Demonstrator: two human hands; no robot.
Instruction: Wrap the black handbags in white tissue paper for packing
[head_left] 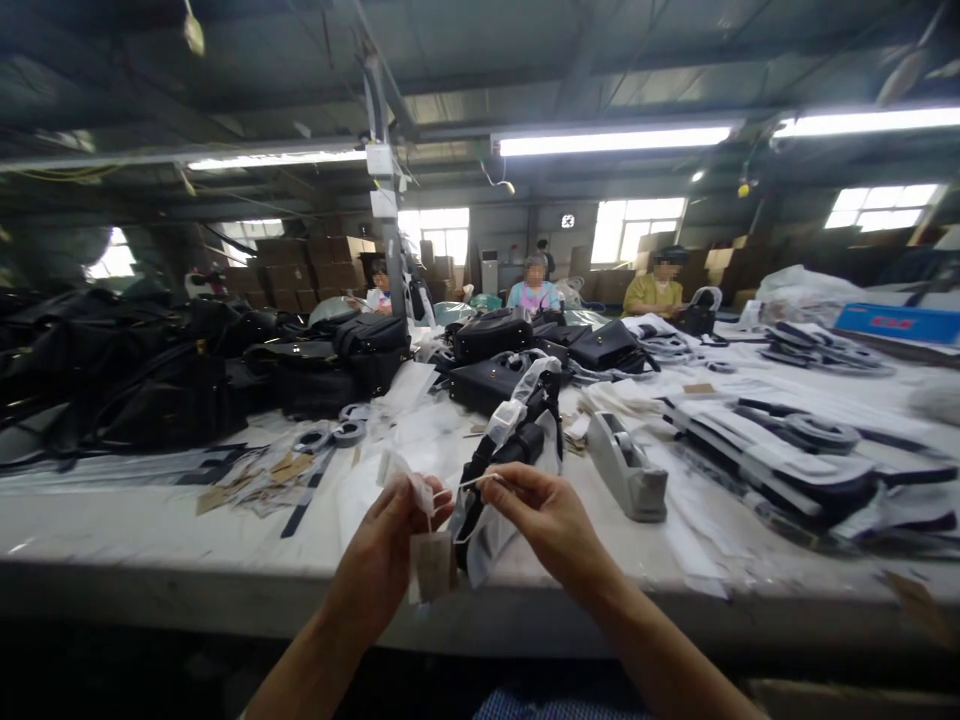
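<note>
My left hand [397, 520] is closed on a small white tag [424, 497] near the table's front edge. Below it hangs a beige hang tag [431, 566] on a thin white string. Between thumb and forefinger, my right hand [547, 515] pinches the string [474, 481], which stretches across to the left hand. Just behind both hands lies a black strap bundle [534, 432], partly wrapped in clear and white film; the right hand hides some of it. I cannot tell whether the string is attached to the bundle.
A grey tape dispenser [628, 475] stands right of my hands. Black bags [165, 395] are heaped at the left, and more black bags [491, 335] sit ahead. Wrapped straps [780, 460] lie at the right. Loose tags [262, 475] are scattered left. Several people work across the table [150, 545].
</note>
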